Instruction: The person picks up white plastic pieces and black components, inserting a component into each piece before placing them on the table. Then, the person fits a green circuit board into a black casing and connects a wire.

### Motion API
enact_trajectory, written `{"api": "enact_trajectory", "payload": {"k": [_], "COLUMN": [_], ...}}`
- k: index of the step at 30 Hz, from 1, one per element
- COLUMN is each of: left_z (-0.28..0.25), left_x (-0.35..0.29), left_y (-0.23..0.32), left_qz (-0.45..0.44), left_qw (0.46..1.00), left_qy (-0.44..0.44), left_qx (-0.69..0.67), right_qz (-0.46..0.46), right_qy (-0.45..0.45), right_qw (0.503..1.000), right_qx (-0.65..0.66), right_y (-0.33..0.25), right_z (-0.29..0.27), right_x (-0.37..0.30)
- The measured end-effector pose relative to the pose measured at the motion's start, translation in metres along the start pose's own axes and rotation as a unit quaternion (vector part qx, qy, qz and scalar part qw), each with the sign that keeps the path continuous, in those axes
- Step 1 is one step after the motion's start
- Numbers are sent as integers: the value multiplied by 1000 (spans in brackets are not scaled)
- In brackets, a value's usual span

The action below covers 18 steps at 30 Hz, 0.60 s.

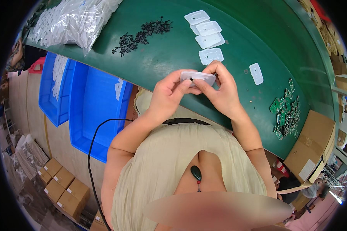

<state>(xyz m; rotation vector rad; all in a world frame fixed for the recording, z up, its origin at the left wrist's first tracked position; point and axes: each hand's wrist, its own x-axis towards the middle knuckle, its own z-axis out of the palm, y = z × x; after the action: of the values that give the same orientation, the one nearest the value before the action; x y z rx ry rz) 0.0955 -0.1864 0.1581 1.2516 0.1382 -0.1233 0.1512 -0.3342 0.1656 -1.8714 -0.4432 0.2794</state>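
Observation:
Between both hands, just above the near edge of the green table, is a translucent white plastic cover (pixel 204 76), rectangular with rounded corners. My left hand (pixel 171 89) grips its left end, thumb on the inner face. My right hand (pixel 222 87) holds the right end, its thumb pressing near a small dark piece (pixel 192 79) at the middle of the cover. What that piece is I cannot make out. Past the hands lie several matching covers (pixel 211 56), some overlapping. A single cover (pixel 256 74) rests apart on the right.
Small black parts (pixel 137 37) lie scattered at the far left, near a clear plastic bag (pixel 71 23) of white pieces. Green circuit boards (pixel 284 111) are heaped at the right by a cardboard box (pixel 310 142). Blue bins (pixel 94 104) stand left of the table (pixel 165 57). A black cable (pixel 90 154) hangs beside my left arm.

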Motion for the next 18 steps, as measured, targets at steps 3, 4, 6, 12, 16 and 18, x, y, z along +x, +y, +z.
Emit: {"api": "enact_trajectory", "payload": {"k": [3,4,6,12,16,18], "left_z": [-9,-15,-43,-191,-319,-330], "left_x": [-3,-5,-9,-22,-44,-22], "left_y": [11,13,11,-3,-78,-107], "left_qz": [-1,1,57,240,236,196], "left_qw": [999,997,993,827,771,736], "left_qy": [19,28,70,508,570,629], "left_qx": [-42,-71,-70,14,-161,-156], "right_qz": [7,6,-20,-87,-192,-193], "right_qy": [-23,-25,-73,56,73,83], "right_qw": [998,997,981,992,963,956], "right_qx": [66,66,180,-77,-173,-204], "right_y": [-3,-2,2,32,52,59], "right_z": [7,11,18,26,46,48], "right_x": [5,8,17,75,120,136]}}
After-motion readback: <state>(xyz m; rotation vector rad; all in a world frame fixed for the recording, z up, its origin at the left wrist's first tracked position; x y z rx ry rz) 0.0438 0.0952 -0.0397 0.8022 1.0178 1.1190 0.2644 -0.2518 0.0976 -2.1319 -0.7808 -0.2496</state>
